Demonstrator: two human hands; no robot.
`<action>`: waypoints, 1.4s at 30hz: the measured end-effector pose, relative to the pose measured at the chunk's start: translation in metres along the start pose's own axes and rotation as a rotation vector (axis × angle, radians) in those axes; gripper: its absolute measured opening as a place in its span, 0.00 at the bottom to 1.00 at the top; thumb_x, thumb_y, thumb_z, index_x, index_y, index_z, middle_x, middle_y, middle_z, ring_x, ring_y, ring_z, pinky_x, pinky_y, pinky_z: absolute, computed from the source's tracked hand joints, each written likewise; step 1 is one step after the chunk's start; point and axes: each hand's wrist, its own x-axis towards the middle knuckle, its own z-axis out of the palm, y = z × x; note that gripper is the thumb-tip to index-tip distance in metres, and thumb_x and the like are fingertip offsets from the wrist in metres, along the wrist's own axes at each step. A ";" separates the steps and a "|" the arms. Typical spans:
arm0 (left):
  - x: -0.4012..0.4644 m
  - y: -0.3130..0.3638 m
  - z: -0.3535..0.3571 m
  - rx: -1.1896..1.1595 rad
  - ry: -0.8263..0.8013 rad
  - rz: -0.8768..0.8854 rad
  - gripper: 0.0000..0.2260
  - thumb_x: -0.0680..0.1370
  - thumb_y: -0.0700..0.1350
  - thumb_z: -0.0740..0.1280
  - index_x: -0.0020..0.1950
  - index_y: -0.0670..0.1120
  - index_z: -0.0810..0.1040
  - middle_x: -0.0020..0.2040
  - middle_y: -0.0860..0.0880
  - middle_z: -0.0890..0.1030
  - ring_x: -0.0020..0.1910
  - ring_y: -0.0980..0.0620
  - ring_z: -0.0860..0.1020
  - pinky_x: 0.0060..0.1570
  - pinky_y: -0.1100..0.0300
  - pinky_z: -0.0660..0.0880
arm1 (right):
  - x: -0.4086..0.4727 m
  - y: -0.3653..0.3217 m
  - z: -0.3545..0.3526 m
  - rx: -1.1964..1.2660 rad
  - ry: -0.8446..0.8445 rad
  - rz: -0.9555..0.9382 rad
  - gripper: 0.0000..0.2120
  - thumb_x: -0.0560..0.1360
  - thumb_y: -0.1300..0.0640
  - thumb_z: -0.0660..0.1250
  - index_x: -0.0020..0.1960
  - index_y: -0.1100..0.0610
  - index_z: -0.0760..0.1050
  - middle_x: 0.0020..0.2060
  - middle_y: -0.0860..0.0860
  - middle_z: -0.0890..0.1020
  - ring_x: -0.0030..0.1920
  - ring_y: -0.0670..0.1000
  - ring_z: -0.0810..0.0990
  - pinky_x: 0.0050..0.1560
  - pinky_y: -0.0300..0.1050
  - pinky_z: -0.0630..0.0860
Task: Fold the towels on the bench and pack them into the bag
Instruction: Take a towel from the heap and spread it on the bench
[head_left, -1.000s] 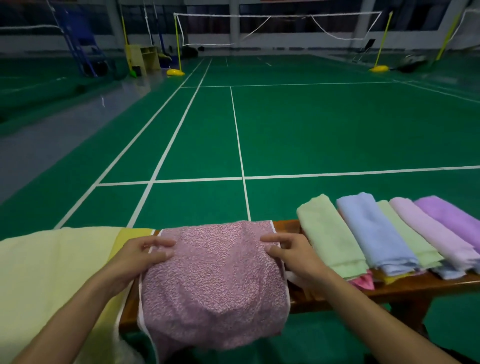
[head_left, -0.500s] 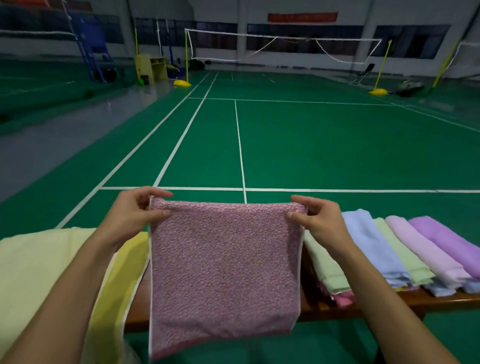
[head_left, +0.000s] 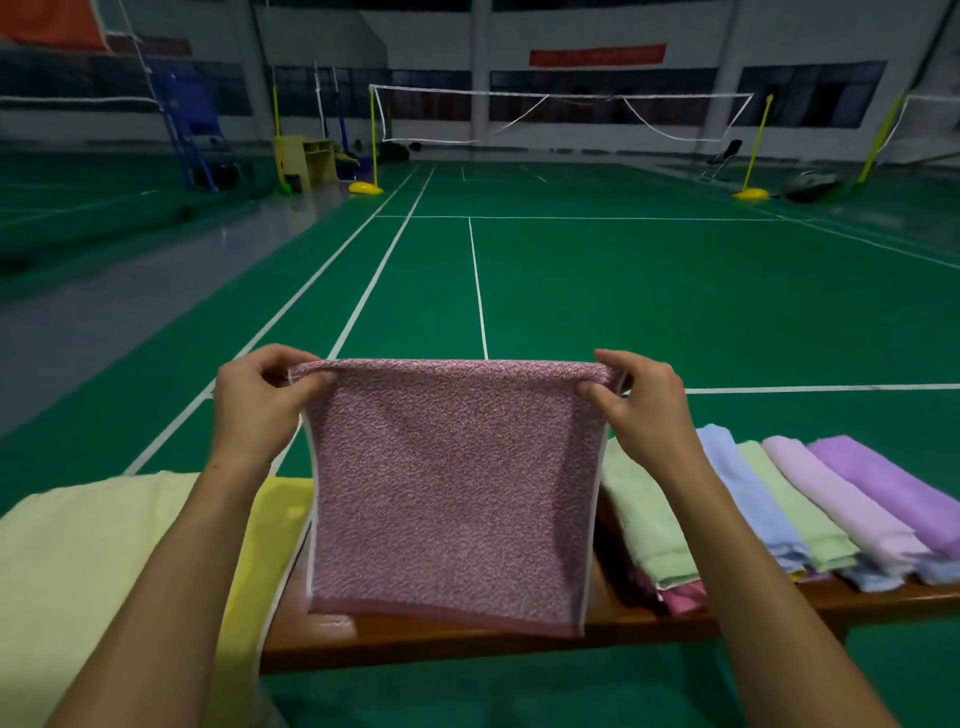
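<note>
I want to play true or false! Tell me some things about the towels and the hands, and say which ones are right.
1. Both hands hold the pink speckled towel up by its top corners. True: the left hand and the right hand each pinch a corner.
2. The pink speckled towel lies flat on the bench. False: it hangs in the air in front of the bench.
3. Folded towels lie in a row on the bench to the right. True: a green towel, a blue towel and a purple towel are among them.
4. The floor is red. False: the court floor is green with white lines.
</note>
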 end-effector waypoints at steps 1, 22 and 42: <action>0.001 0.000 -0.002 -0.033 -0.001 -0.017 0.06 0.74 0.42 0.80 0.45 0.48 0.84 0.43 0.49 0.85 0.43 0.51 0.80 0.46 0.54 0.77 | 0.002 0.000 -0.002 0.002 0.030 0.000 0.19 0.76 0.55 0.77 0.65 0.58 0.84 0.54 0.54 0.87 0.53 0.54 0.83 0.56 0.47 0.76; -0.024 0.039 -0.044 -0.262 -0.304 -0.205 0.15 0.80 0.50 0.70 0.59 0.40 0.78 0.48 0.43 0.85 0.41 0.49 0.86 0.36 0.57 0.82 | -0.028 -0.012 -0.037 0.512 -0.221 0.156 0.16 0.81 0.43 0.69 0.50 0.56 0.81 0.47 0.57 0.85 0.49 0.58 0.85 0.49 0.53 0.78; -0.010 -0.135 0.060 0.061 -0.100 -0.453 0.12 0.82 0.46 0.72 0.57 0.39 0.76 0.53 0.38 0.81 0.39 0.41 0.86 0.45 0.40 0.86 | -0.023 0.069 0.146 0.032 -0.282 0.318 0.09 0.83 0.52 0.68 0.47 0.57 0.78 0.41 0.53 0.82 0.46 0.57 0.80 0.41 0.47 0.65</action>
